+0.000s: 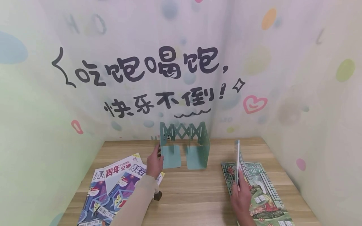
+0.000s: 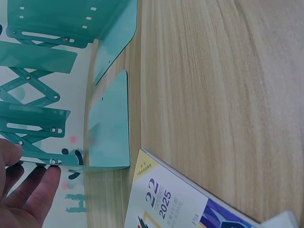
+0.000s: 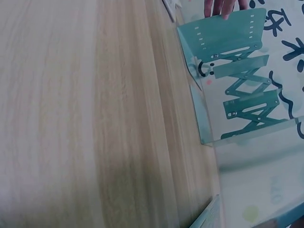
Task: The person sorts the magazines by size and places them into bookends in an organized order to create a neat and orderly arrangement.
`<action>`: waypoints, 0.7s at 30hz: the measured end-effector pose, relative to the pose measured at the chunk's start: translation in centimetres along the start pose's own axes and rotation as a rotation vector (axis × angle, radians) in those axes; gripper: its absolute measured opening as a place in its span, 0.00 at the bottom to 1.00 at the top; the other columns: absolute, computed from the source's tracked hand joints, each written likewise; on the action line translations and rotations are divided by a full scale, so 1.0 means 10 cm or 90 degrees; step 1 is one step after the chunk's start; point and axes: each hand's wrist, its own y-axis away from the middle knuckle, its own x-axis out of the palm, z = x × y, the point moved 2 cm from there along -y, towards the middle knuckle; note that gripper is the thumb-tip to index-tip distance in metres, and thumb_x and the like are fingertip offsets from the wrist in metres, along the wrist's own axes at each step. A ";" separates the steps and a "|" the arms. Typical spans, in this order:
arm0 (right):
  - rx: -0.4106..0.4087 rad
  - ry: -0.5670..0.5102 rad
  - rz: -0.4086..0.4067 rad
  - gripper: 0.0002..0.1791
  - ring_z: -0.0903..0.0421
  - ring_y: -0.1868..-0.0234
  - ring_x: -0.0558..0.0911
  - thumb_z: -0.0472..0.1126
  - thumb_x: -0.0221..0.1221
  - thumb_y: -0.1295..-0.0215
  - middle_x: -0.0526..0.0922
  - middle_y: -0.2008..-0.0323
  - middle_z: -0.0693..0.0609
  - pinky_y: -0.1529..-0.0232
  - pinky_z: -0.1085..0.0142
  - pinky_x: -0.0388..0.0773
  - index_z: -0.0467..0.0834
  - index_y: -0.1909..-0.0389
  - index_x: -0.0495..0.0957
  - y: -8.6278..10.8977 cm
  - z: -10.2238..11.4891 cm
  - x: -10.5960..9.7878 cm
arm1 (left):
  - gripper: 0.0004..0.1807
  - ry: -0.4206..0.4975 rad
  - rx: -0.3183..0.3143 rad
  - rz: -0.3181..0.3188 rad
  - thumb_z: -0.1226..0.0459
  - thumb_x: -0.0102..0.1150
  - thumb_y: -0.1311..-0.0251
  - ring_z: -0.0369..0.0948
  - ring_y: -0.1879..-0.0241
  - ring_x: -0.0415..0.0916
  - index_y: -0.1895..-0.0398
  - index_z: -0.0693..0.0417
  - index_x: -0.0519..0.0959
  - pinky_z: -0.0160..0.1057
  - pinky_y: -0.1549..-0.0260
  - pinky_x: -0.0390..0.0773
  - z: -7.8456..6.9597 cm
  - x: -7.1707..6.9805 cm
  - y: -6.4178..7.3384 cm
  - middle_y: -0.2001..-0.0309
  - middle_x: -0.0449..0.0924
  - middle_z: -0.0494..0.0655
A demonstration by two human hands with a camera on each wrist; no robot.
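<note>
A green metal expandable bookend point(image 1: 198, 157) stands at the back of the wooden table, its crossed lattice facing forward. My left hand point(image 1: 155, 163) pinches the bookend's left side plate; in the left wrist view the thumb point(image 2: 9, 153) lies on one side of the plate and the fingers on the other. On the right, my right hand point(image 1: 241, 194) grips a thin magazine point(image 1: 238, 157) upright, seen almost edge-on, so its cover is hidden. Beneath that hand, green-covered magazines point(image 1: 266, 194) lie on the table. The right wrist view does not show the right hand.
Several magazines point(image 1: 118, 171) with purple and white covers lie fanned out at the left, partly under my left forearm. A small dark object point(image 1: 158, 196) shows beside the left wrist. Behind the wooden table point(image 1: 189, 191) hangs a printed curtain point(image 1: 181, 37) with black lettering.
</note>
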 end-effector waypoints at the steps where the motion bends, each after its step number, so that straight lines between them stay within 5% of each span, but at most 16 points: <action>1: -0.001 -0.009 -0.001 0.36 0.49 0.60 0.76 0.19 0.53 0.49 0.79 0.50 0.32 0.57 0.76 0.70 0.35 0.34 0.68 0.00 0.02 0.00 | 0.32 0.000 -0.002 0.001 0.71 0.53 0.33 0.56 0.45 0.75 0.26 0.50 0.59 0.52 0.50 0.80 0.00 0.00 0.00 0.37 0.72 0.58; 4: -0.009 -0.039 -0.003 0.38 0.55 0.52 0.78 0.18 0.54 0.50 0.77 0.47 0.31 0.49 0.86 0.65 0.35 0.33 0.68 -0.02 0.09 -0.02 | 0.32 0.000 -0.016 0.004 0.70 0.53 0.32 0.54 0.44 0.75 0.26 0.48 0.59 0.51 0.50 0.80 -0.02 -0.01 0.00 0.37 0.72 0.57; 9: 0.013 -0.081 0.006 0.40 0.63 0.42 0.72 0.17 0.53 0.49 0.74 0.41 0.33 0.44 0.81 0.66 0.39 0.31 0.66 -0.03 0.17 -0.02 | 0.32 0.003 -0.029 0.008 0.70 0.52 0.32 0.53 0.44 0.75 0.26 0.46 0.59 0.51 0.50 0.80 -0.03 -0.02 0.01 0.37 0.72 0.55; 15: 0.061 -0.127 0.036 0.41 0.50 0.39 0.72 0.16 0.50 0.43 0.68 0.34 0.39 0.44 0.77 0.68 0.44 0.28 0.62 -0.05 0.28 -0.04 | 0.32 -0.001 -0.020 -0.002 0.71 0.53 0.33 0.52 0.45 0.76 0.27 0.47 0.60 0.51 0.51 0.80 -0.02 -0.01 0.01 0.38 0.73 0.56; 21: 0.077 -0.161 0.039 0.40 0.49 0.38 0.71 0.17 0.51 0.42 0.67 0.32 0.43 0.43 0.75 0.68 0.44 0.28 0.63 -0.09 0.42 -0.06 | 0.32 -0.009 -0.023 -0.003 0.71 0.53 0.33 0.53 0.45 0.76 0.27 0.45 0.59 0.51 0.50 0.80 -0.01 -0.01 0.00 0.37 0.72 0.56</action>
